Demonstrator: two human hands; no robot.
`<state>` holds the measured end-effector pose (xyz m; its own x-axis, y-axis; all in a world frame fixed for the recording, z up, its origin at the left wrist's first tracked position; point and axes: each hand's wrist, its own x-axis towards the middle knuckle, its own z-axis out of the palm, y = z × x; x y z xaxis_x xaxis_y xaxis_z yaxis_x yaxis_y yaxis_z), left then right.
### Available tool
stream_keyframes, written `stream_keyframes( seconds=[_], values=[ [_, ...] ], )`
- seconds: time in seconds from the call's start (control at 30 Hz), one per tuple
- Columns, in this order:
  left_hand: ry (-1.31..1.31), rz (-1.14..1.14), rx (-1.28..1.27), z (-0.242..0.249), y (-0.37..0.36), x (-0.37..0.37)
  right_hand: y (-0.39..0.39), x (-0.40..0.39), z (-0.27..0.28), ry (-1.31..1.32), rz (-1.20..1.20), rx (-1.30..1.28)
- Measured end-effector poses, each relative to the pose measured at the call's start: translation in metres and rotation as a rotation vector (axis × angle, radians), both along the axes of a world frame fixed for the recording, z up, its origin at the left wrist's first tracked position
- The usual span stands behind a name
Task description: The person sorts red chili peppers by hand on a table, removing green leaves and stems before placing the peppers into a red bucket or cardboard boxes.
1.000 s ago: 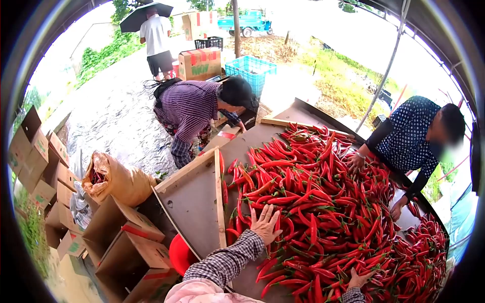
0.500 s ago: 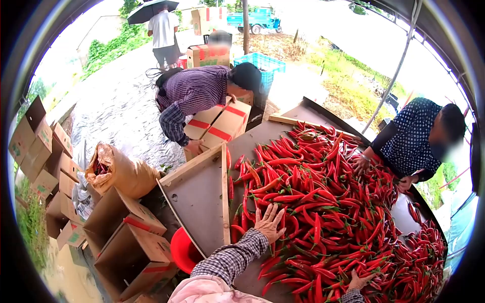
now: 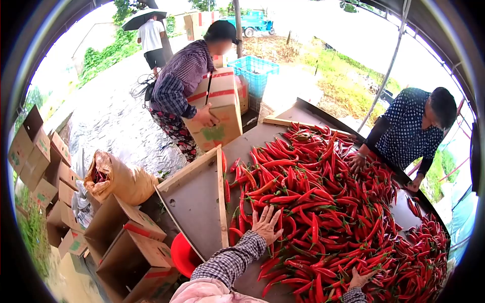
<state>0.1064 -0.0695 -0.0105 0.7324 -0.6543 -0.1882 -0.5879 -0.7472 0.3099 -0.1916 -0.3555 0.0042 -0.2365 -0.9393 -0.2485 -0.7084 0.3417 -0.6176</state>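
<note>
A broad heap of red chili peppers (image 3: 313, 202) with green stems covers much of the sorting table (image 3: 252, 144). My left hand (image 3: 267, 225) lies flat at the heap's left edge, fingers spread, touching peppers and holding none. Nearer the bottom of the view, my right hand (image 3: 360, 279) rests on the peppers with its fingers stretched out. It holds nothing that I can see. Across the table at the right, a person in a dotted shirt (image 3: 411, 129) has one hand on the far side of the heap and the other at the table's rim.
A person in a striped shirt (image 3: 184, 76) holds a taped cardboard box (image 3: 220, 111) beyond the wooden-edged corner (image 3: 222, 197). Open cartons (image 3: 134, 257), a stuffed sack (image 3: 121, 177) and a red bucket (image 3: 184, 255) stand at left. A blue crate (image 3: 255, 73) is behind.
The person in the striped shirt has straightened up, lifting the taped box. The person at right has moved one hand toward the table's rim. My hands have stayed nearly still.
</note>
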Motion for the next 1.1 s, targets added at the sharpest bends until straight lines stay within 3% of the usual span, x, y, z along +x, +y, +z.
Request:
stream_keyframes(
  seconds=[0.3,0.97,1.1],
  values=[
    [-0.012,0.008,0.008,-0.002,-0.001,0.000,0.010,0.008,0.015,-0.010,-0.008,0.016],
    [-0.020,0.017,-0.017,-0.006,-0.001,0.002,-0.008,-0.004,-0.012,-0.007,-0.036,0.004],
    [-0.019,0.017,-0.016,-0.004,-0.001,0.002,0.005,0.006,0.007,-0.004,-0.044,0.004]
  ],
)
